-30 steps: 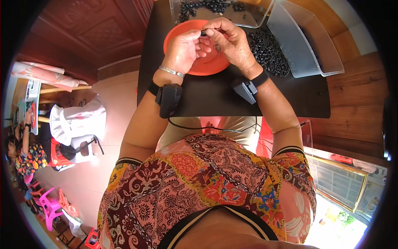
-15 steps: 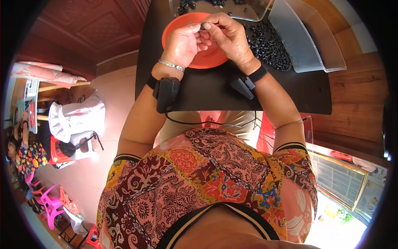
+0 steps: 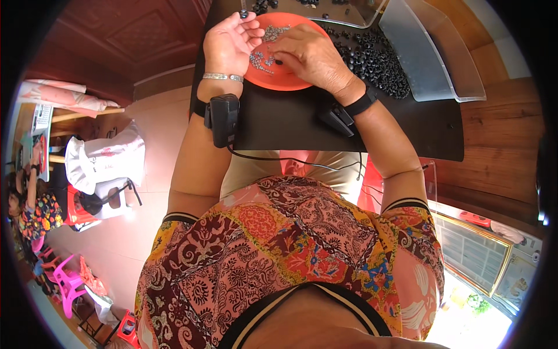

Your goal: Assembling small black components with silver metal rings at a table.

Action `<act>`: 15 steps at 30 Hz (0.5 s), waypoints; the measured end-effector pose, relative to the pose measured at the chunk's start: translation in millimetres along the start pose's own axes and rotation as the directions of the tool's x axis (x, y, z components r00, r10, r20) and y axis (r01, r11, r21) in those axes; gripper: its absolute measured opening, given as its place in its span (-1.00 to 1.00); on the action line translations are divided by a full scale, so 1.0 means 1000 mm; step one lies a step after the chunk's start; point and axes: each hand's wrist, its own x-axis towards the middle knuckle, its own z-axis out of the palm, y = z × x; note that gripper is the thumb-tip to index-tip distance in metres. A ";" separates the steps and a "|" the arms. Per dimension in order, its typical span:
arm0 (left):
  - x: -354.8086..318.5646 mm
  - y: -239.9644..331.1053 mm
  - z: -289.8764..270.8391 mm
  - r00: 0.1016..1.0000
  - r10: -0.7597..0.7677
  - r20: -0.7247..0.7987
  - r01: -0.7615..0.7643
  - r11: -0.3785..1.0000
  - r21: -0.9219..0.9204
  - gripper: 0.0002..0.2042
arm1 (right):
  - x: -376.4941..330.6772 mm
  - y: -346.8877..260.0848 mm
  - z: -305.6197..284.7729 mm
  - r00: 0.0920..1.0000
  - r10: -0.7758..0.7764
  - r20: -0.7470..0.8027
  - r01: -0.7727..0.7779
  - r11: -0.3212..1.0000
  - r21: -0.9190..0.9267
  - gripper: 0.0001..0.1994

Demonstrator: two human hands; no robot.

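My left hand (image 3: 228, 47) is raised palm up at the left rim of the orange-red plate (image 3: 285, 84). Its thumb and forefinger pinch a small black ring-like part (image 3: 244, 14), with a thin metal piece standing up from it. Over the plate, my right hand (image 3: 317, 58) is palm down with its fingers drawn together among small silvery metal pieces (image 3: 260, 61). A dark spot shows under those fingertips; what they hold, if anything, is hidden.
Many loose black parts (image 3: 378, 67) lie on the dark table (image 3: 401, 128) right of the plate. A translucent bin (image 3: 415, 52) stands beyond them, and a clear tray (image 3: 354, 24) at the far edge. Another person (image 3: 40, 209) sits at far left, near a white sack (image 3: 104, 163).
My hands, together over the plate before, have separated. The left moved left and away with the black part; the right came down onto the plate, uncovering the metal pieces.
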 end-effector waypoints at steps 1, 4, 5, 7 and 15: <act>-0.002 -0.001 0.003 1.000 -0.010 0.003 0.010 1.000 0.005 -0.72 | -0.002 0.002 0.004 0.998 -0.004 0.058 0.003 1.000 0.018 -0.85; -0.004 -0.001 0.005 1.000 -0.010 0.004 0.010 1.000 0.016 -0.72 | -0.002 0.001 0.008 0.989 -0.025 0.146 0.015 0.997 0.071 -0.87; -0.004 -0.001 0.004 1.000 -0.011 0.002 0.011 1.000 0.014 -0.72 | -0.002 0.000 0.009 0.984 -0.040 0.175 0.021 0.994 0.104 -0.87; -0.002 -0.001 -0.001 0.999 -0.008 0.045 0.007 1.000 0.029 -0.70 | -0.001 -0.003 0.009 0.978 -0.038 0.206 0.018 0.995 0.099 -0.86; 0.008 -0.006 -0.009 0.997 -0.022 0.071 0.020 0.999 0.027 -0.70 | -0.001 -0.003 0.007 0.965 -0.021 0.263 0.015 1.000 0.025 -0.89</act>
